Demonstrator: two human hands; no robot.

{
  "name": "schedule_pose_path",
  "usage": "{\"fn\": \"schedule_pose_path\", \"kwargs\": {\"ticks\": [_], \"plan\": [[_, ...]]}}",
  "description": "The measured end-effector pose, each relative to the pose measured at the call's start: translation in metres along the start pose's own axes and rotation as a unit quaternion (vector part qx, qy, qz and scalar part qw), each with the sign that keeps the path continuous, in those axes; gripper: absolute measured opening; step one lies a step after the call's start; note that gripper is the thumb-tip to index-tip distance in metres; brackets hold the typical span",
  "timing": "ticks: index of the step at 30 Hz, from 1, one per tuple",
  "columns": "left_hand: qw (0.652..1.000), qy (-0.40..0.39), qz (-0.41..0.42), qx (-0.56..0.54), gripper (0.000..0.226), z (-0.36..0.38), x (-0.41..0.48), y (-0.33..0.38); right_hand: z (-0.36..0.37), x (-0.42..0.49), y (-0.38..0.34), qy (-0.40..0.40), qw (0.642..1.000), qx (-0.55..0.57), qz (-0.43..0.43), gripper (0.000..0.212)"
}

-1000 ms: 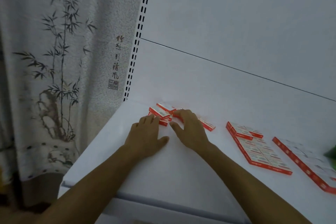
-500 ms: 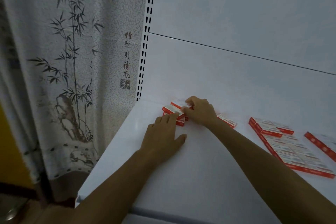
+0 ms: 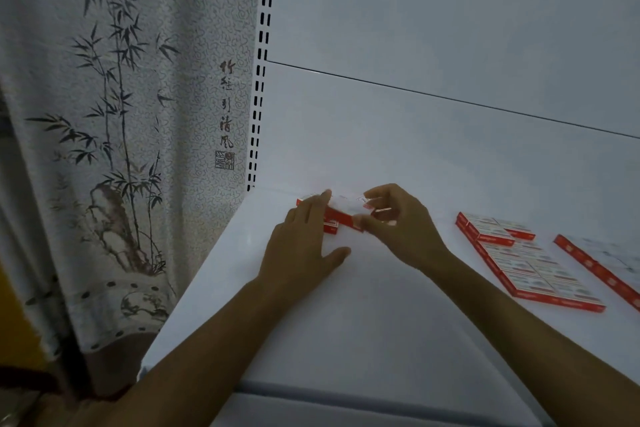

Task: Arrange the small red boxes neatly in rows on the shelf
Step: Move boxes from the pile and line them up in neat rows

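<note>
A loose pile of small red boxes (image 3: 341,215) lies near the back left corner of the white shelf (image 3: 363,322). My left hand (image 3: 304,246) rests flat on the shelf with its fingertips on the pile's left side. My right hand (image 3: 401,222) is raised a little over the pile, thumb and fingers pinching a small red box at its right end. To the right, a tidy block of red boxes (image 3: 530,267) lies in rows, with two more stacked on its far end. Another row of red boxes (image 3: 602,263) reaches the right edge.
A white back panel (image 3: 450,135) rises behind the shelf, with a slotted upright (image 3: 259,87) at its left. A curtain printed with bamboo (image 3: 121,135) hangs left of the shelf. The shelf's front edge (image 3: 346,392) runs below my forearms.
My right hand has lifted off the pile and now pinches a box at its right end. My left hand has slid forward onto the pile. The view has shifted slightly.
</note>
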State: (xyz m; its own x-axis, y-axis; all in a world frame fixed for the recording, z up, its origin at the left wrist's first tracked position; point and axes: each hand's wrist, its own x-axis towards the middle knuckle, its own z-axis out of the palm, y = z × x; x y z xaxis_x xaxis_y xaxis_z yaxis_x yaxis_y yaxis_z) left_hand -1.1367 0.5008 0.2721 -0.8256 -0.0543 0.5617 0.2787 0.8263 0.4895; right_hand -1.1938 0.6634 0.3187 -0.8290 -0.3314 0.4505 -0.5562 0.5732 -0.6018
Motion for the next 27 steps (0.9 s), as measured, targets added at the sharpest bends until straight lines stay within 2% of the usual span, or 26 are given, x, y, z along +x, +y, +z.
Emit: {"fn": "schedule_pose_path", "kwargs": {"ticks": [4,7,10,14,17,22,27], "plan": [[0.997,-0.057,0.039,-0.039,0.088,-0.002,-0.003,0.007,-0.009,-0.036,0.005,-0.030,0.998,0.017,-0.046,0.037],[0.993,-0.106,0.057,-0.018,0.074,-0.004,-0.007,0.009,-0.012,-0.051,0.014,-0.043,0.997,0.011,-0.060,0.038],[0.993,-0.101,0.060,-0.022,0.057,-0.004,-0.008,0.010,-0.012,-0.062,0.025,-0.052,0.996,0.030,-0.059,0.039],[0.993,-0.093,0.070,-0.016,0.052,-0.003,-0.009,0.009,-0.005,-0.067,0.030,-0.035,0.998,-0.017,-0.052,0.063],[0.993,-0.092,0.068,-0.014,0.051,-0.005,-0.010,0.009,-0.002,-0.065,0.030,-0.024,0.997,-0.067,-0.043,0.078],[0.992,-0.099,0.076,-0.003,0.051,-0.003,-0.011,0.007,0.001,-0.067,0.028,0.004,0.986,-0.138,-0.095,0.059],[0.990,-0.116,0.085,-0.004,0.083,-0.005,-0.015,0.013,-0.009,-0.071,0.016,-0.043,0.965,-0.241,-0.090,0.058]]}}
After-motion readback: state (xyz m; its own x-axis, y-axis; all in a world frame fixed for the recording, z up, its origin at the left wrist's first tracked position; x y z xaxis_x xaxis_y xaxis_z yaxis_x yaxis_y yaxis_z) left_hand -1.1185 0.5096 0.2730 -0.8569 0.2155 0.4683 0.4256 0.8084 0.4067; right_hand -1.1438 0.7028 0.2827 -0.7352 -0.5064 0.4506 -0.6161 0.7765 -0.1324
